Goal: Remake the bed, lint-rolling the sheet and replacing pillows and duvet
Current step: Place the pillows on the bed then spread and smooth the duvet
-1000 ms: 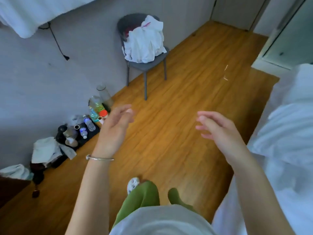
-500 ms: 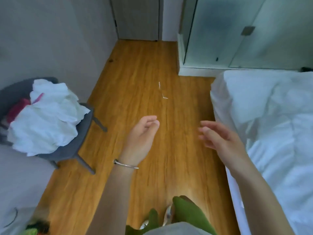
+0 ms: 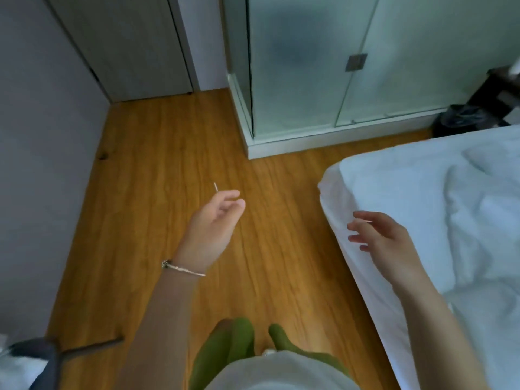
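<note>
The person stands on the wood floor (image 3: 157, 192) beside the bed (image 3: 365, 192), and both hands are free. The left hand (image 3: 213, 223) is raised over the floor, well left of the bed, fingers loosely curled and grasping nothing. The right hand (image 3: 380, 237) hovers at the bed's near edge, fingers spread and relaxed — also holding nothing; whether it touches the fabric I cannot tell.

On the bed lies rumpled white bedding (image 3: 464, 220), bunched toward the right side, with a smoother white sheet (image 3: 374, 175) stretched over the corner nearest the glass enclosure (image 3: 309, 66). No lint roller and no pillow can be seen. A chair (image 3: 42, 356) is partly visible at the far lower left, away from the bed.

This looks like a moment between steps: the person seems to be approaching the bed to take hold of something. The next move likely calls for gripping the bedding's edge with both hands — and pulling evenly, so it spreads flat rather than bunching further.
</note>
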A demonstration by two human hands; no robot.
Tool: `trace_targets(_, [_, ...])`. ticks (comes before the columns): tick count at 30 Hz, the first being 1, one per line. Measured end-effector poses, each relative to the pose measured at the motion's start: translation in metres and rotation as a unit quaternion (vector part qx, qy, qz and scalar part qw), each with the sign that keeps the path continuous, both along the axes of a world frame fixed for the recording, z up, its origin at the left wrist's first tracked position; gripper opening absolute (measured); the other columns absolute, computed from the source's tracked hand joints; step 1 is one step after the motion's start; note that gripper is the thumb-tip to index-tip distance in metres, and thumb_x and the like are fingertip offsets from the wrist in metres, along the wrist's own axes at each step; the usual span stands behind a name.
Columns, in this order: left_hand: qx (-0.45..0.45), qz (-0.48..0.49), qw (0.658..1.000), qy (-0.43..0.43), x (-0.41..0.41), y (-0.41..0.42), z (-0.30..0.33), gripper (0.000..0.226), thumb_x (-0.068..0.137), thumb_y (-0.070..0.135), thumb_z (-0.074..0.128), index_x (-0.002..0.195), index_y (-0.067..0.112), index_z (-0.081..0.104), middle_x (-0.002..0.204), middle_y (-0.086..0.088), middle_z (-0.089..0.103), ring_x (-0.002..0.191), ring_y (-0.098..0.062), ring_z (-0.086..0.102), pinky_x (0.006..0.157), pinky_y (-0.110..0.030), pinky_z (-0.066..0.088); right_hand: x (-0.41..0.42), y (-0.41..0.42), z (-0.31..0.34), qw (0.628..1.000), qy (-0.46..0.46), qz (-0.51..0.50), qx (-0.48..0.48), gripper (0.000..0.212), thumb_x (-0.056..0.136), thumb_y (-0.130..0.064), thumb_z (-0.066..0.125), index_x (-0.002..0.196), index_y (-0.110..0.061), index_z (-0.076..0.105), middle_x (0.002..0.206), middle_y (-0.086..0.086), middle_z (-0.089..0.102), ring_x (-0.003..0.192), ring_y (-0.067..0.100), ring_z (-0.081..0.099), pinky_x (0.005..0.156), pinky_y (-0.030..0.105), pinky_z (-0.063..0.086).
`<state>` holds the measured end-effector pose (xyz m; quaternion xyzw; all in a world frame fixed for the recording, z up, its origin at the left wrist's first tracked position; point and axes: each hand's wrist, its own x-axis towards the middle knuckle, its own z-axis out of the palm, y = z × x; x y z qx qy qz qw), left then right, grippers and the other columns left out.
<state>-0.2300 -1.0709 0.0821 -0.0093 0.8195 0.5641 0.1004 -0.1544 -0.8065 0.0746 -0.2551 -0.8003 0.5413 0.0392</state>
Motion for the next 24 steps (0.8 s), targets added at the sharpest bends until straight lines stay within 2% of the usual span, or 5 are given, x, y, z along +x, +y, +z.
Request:
trace_targets(3, [-0.01, 0.03, 0.999, -0.013, -0.093, -0.008, -0.018, 0.015, 0.09, 0.043, 0.057, 0.105, 0.042, 0.059, 0.107, 0.013, 0.066, 0.099, -0.002, 0.062, 0.077, -0.019, 0.043, -0.109, -0.01, -0.01, 1.0, 0.015, 0.026, -0.006, 0.016, 0.096, -0.026, 0.057, 0.11, -0.026, 0.065, 0.096, -0.004, 0.071, 0.096, 0.016, 0.067, 0.09, 0.037, 0.053])
trace_targets(6, [-0.056, 0.008, 0.998, 0.003, -0.203, -0.002, -0.044, 0.025, 0.095, 0.034, 0.055, 0.12, 0.03, 0.056, 0.107, 0.014, 0.063, 0.094, 0.003, 0.058, 0.071, -0.015, 0.041, -0.214, -0.022, -0.031, 0.998, 0.024, 0.053, 0.012, 0.019, 0.097, -0.025, 0.058, 0.115, -0.022, 0.061, 0.103, -0.01, 0.064, 0.091, 0.0, 0.06, 0.078, 0.007, 0.045])
trace_targets(8, [-0.071, -0.03, 0.997, 0.017, -0.291, 0.017, -0.044, 0.029, 0.095, 0.033, 0.055, 0.124, 0.027, 0.053, 0.103, 0.019, 0.061, 0.088, 0.007, 0.056, 0.065, -0.011, 0.039, -0.276, -0.026, -0.039, 0.999, 0.033, 0.03, 0.012, 0.021, 0.096, -0.025, 0.059, 0.117, -0.022, 0.061, 0.102, -0.013, 0.061, 0.088, -0.006, 0.056, 0.068, 0.001, 0.041])
trace_targets(15, [-0.032, -0.245, 0.968, 0.049, -0.514, 0.179, 0.005, 0.025, 0.096, 0.033, 0.053, 0.12, 0.031, 0.056, 0.105, 0.021, 0.061, 0.1, 0.006, 0.055, 0.078, -0.011, 0.041, -0.431, 0.062, -0.009, 0.988, 0.04, -0.15, -0.006, 0.02, 0.096, -0.031, 0.058, 0.114, -0.028, 0.064, 0.103, -0.011, 0.068, 0.09, 0.009, 0.066, 0.081, 0.029, 0.054])
trace_targets(24, [-0.073, -0.422, 0.904, 0.004, -0.695, 0.435, -0.051, 0.029, 0.096, 0.036, 0.053, 0.124, 0.032, 0.053, 0.112, 0.016, 0.061, 0.106, 0.0, 0.057, 0.088, -0.02, 0.045, -0.55, 0.298, -0.052, 0.924, 0.015, -0.378, -0.045, 0.016, 0.094, -0.021, 0.062, 0.109, -0.024, 0.066, 0.101, -0.003, 0.071, 0.091, 0.014, 0.069, 0.088, 0.041, 0.054])
